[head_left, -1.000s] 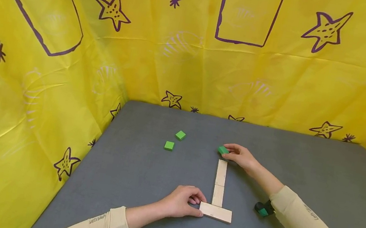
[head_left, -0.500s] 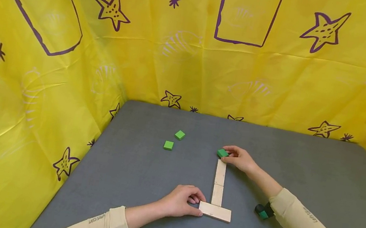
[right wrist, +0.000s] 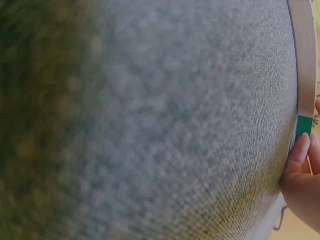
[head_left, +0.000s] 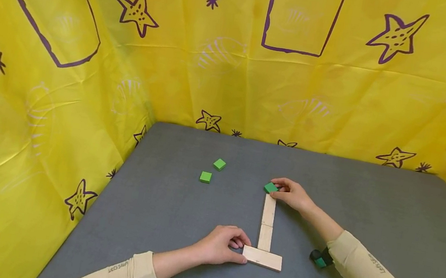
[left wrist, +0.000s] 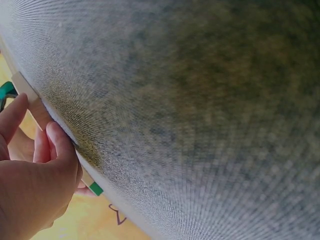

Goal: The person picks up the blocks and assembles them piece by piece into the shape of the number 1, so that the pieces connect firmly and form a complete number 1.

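Observation:
In the head view, two pale wooden blocks lie end to end in a line, a far block and a near block. A third wooden block lies crosswise at their near end. My left hand pinches the left end of this crosswise block between thumb and fingers. A dark green square block sits against the far end of the line, and my right hand pinches it from the right. In the right wrist view the green block touches the wooden strip's end.
Two light green square blocks, one nearer and one farther, lie on the grey table left of the line. A yellow patterned curtain hangs behind the table and along both sides.
My right hand has brought the dark green block slightly nearer, from just beyond the far wooden block to against its end. The left hand stays on the crosswise block.

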Demonstrator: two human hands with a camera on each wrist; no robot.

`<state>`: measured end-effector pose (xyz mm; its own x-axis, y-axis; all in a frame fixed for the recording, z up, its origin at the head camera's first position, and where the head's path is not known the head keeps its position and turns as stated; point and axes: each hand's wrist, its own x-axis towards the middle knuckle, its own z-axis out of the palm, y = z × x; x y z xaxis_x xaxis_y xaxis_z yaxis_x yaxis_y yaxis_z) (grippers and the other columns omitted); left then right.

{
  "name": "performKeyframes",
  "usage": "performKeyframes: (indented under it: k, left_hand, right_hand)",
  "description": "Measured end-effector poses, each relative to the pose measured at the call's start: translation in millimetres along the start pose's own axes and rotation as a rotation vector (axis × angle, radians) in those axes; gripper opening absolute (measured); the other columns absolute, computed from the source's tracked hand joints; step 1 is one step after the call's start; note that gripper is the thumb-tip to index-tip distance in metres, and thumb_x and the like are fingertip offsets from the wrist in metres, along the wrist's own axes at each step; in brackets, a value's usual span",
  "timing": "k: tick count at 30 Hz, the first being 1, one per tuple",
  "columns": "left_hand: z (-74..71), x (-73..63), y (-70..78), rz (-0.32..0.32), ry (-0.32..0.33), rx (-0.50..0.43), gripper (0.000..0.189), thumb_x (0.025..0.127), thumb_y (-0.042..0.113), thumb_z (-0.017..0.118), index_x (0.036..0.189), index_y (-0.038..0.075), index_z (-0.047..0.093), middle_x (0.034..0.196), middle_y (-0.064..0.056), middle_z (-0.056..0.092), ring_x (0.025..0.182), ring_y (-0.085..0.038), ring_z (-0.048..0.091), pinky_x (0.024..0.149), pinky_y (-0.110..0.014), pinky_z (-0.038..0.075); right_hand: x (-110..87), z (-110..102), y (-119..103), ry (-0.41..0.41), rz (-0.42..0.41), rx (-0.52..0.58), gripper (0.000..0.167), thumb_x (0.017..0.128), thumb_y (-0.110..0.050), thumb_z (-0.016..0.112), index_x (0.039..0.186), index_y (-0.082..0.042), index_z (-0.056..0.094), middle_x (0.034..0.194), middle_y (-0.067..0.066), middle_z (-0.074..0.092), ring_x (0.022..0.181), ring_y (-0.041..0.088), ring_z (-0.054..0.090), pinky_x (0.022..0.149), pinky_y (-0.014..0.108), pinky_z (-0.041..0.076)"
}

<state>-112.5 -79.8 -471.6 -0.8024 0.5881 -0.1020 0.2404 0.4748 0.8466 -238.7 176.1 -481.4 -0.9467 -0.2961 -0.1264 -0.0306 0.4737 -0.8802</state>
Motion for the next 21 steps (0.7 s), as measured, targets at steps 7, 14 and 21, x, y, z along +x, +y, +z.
performKeyframes:
  k: [7, 14, 21]
  left_hand:
    - [-0.3, 0.0, 0.3, 0.008, -0.002, 0.01, 0.027, 0.076, 0.01, 0.084, 0.099, 0.01, 0.07, 0.087, 0.008, 0.06, 0.081, -0.001, 0.056, 0.077, -0.016, 0.049]
    - [0.5, -0.2, 0.6, 0.007, -0.006, -0.001, 0.027, 0.076, 0.01, 0.084, 0.099, 0.01, 0.07, 0.088, 0.007, 0.061, 0.081, -0.002, 0.056, 0.077, -0.017, 0.049]
    - [0.2, 1.5, -1.2, 0.004, 0.0, 0.002, 0.027, 0.076, 0.009, 0.084, 0.099, 0.009, 0.07, 0.088, 0.007, 0.06, 0.082, -0.002, 0.056, 0.077, -0.016, 0.049]
  right_hand:
    - [0.4, 3.2, -1.3, 0.021, 0.015, -0.001, 0.042, 0.09, -0.014, 0.069, 0.127, 0.002, 0.059, 0.109, 0.016, 0.059, 0.091, 0.024, 0.051, 0.075, 0.032, 0.043]
    - [-1.2, 2.7, 0.1, 0.027, 0.031, -0.001, 0.042, 0.09, -0.015, 0.07, 0.127, 0.001, 0.059, 0.108, 0.014, 0.059, 0.091, 0.022, 0.051, 0.076, 0.031, 0.042]
    - [0.7, 1.9, 0.1, 0.014, 0.016, -0.003, 0.043, 0.09, -0.017, 0.07, 0.127, 0.001, 0.059, 0.105, 0.012, 0.059, 0.092, 0.022, 0.051, 0.077, 0.031, 0.043]
